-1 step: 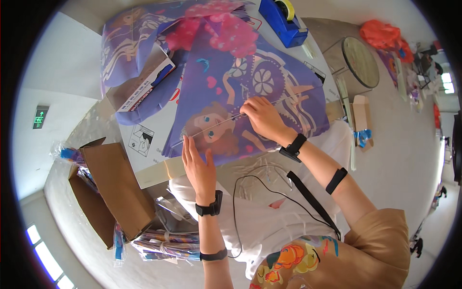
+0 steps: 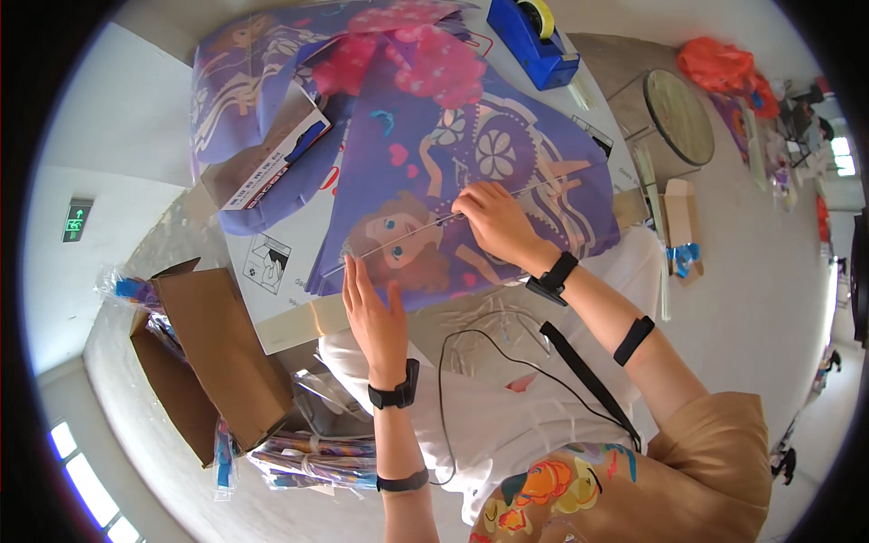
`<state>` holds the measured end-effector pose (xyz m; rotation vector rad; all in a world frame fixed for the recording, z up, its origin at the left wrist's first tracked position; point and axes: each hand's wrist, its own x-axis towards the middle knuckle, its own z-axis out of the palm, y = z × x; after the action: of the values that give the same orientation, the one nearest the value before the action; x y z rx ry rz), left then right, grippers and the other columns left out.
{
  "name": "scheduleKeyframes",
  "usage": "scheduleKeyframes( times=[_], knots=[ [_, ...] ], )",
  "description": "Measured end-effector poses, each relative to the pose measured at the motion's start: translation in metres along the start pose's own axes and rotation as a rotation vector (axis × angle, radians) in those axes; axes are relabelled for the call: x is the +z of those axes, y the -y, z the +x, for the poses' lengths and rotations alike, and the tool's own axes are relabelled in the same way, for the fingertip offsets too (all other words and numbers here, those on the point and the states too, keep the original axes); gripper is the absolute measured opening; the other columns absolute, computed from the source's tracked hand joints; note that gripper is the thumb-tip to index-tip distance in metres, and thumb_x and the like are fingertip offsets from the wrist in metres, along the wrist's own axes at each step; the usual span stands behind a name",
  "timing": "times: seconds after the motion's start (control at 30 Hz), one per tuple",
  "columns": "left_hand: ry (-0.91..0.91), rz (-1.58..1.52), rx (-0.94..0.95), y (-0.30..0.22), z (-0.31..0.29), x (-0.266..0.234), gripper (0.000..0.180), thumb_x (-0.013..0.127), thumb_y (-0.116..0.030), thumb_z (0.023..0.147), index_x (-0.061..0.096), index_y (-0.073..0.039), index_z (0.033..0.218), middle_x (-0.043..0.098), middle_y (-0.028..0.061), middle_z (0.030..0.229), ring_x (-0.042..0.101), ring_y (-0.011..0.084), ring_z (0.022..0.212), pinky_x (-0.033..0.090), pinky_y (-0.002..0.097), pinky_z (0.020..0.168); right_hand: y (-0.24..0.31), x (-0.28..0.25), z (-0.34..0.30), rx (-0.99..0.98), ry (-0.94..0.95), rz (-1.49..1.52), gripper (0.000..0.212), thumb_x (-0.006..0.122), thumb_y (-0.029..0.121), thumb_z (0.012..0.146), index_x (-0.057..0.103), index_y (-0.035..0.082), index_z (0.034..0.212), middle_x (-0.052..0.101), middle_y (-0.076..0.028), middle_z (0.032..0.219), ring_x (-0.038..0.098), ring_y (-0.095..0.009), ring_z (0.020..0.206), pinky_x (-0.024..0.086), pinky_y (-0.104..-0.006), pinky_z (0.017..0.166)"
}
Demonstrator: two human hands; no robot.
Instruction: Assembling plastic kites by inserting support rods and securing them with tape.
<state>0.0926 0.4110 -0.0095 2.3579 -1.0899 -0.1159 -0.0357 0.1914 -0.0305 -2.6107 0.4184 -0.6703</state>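
A stack of purple printed sheets (image 2: pixel 367 185) with a cartoon figure and pink patches lies on the table. Across the top sheet runs a thin pale rod (image 2: pixel 398 239), slanting up to the right. My left hand (image 2: pixel 377 326) rests at the rod's left end, fingers stretched out and fingertips on the sheet beside it. Farther right, my right hand (image 2: pixel 496 224) has its fingers curled in a pinch on the rod. Its palm side and part of the rod beneath are hidden.
A blue tape dispenser (image 2: pixel 543 59) stands at the table's far right. More purple sheets (image 2: pixel 244 109) and a printed carton (image 2: pixel 276 163) lie at the left. Below left is an open cardboard box (image 2: pixel 217 353) beside a tied bundle (image 2: pixel 317 460). A round stool (image 2: pixel 679 116) stands right.
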Motion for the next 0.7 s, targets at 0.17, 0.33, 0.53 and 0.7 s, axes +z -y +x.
scheduleKeyframes(
  times=[0.17,0.33,0.53,0.7],
  knots=[
    [0.137,-0.195,-0.016,-0.065,-0.009,-0.044,0.058,0.065,-0.009,0.09,0.041,0.001,0.143,0.042,0.0219,0.148,0.04,0.0407,0.135,0.034,0.046,0.111,-0.009,-0.023,-0.001,0.07,-0.105,0.089,0.022,0.057,-0.004,0.083,0.059,0.006,0.103,0.059,-0.009,0.102,0.057,-0.032,0.099,0.045,-0.0437,0.088],
    [0.462,-0.719,0.007,-0.176,-0.013,-0.069,0.056,0.062,-0.007,0.092,0.041,0.002,0.142,0.049,0.0186,0.143,0.05,0.0311,0.129,0.041,0.0383,0.105,-0.054,-0.101,0.021,0.333,-0.404,0.193,0.023,0.062,0.004,0.088,0.058,0.005,0.11,0.062,-0.011,0.111,0.06,-0.029,0.106,0.047,-0.0383,0.09],
    [0.668,-2.288,-0.706,-0.259,0.035,-0.007,0.042,0.054,-0.006,0.097,0.042,0.002,0.137,0.055,0.0138,0.13,0.057,0.0212,0.116,0.048,0.0345,0.097,-0.174,-0.15,0.063,0.599,-0.579,0.191,0.034,0.063,0.027,0.095,0.059,0.001,0.115,0.061,-0.015,0.123,0.058,-0.028,0.115,0.047,-0.0366,0.093],
    [0.41,-2.408,-1.075,-0.288,0.098,0.055,0.038,0.048,0.001,0.095,0.039,0.008,0.131,0.053,0.0141,0.121,0.055,0.0259,0.118,0.05,0.035,0.099,-0.234,-0.163,0.104,0.82,-0.25,0.186,0.049,0.066,0.045,0.086,0.07,-0.004,0.088,0.069,-0.017,0.073,0.067,-0.033,0.072,0.049,-0.0409,0.069]
  ],
)
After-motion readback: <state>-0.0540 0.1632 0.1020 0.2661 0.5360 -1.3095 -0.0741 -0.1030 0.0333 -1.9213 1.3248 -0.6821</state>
